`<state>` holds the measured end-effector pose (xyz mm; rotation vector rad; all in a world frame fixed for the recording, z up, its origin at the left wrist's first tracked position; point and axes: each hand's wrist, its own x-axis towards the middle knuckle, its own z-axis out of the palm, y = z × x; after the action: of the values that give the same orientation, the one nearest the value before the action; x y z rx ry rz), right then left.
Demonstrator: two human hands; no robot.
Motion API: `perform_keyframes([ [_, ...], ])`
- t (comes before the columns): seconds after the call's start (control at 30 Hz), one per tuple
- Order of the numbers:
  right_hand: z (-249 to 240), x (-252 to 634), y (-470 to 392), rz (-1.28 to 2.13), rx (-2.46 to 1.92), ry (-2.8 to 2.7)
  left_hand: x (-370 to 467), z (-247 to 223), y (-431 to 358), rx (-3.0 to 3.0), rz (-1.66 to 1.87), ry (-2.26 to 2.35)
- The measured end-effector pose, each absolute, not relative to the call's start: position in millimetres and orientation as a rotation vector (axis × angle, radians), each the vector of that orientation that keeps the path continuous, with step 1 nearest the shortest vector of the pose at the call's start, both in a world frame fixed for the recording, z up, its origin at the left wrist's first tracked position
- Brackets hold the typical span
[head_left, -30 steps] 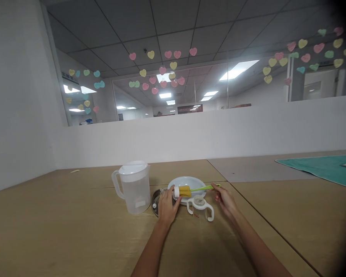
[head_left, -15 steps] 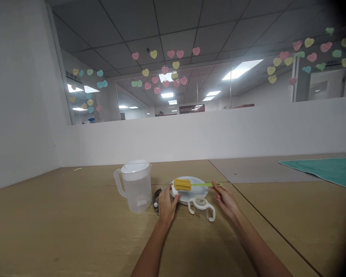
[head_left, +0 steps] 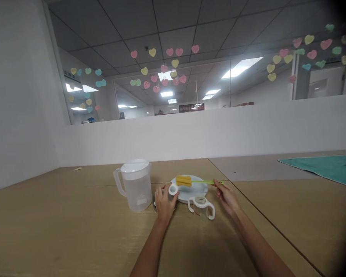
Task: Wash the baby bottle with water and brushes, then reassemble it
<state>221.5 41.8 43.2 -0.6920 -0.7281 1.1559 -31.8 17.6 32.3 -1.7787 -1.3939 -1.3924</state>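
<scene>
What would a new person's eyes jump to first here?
Probably the yellow sponge, on a green handle in the fingers of the right hand, near the white bowl. Next, maybe the colourful hearts on the window, then the big see-through jug standing on the table, left of the left hand.

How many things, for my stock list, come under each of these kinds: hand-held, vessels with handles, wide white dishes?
Hand-held: 2 (yellow sponge brush with green handle, white ring-mouthed piece)
Vessels with handles: 2 (translucent plastic pitcher, clear vessel with two white handles)
Wide white dishes: 1 (round, shallow dish)
Total: 5
</scene>
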Motion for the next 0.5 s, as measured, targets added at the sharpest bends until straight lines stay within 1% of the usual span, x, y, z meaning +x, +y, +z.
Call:
perform_keyframes([
  [0.1,43.7,225.2,43.0,1.2,-0.582,-0.661,-32.1,32.8,17.6,-1.775,-1.393,-1.381],
  [0.2,44.1,223.8,40.5,1.288,-0.584,-0.79,-33.1,31.7,18.6,-1.801,-1.377,-1.383],
  [0.33,44.1,216.9,35.8,1.168,-0.79,-0.904,-34.7,29.0,19.7,-1.858,-1.346,-1.395],
  [0.5,45.8,213.7,36.1,1.073,-0.751,-0.845,-34.7,26.5,21.3,-1.866,-1.3,-1.41],
])
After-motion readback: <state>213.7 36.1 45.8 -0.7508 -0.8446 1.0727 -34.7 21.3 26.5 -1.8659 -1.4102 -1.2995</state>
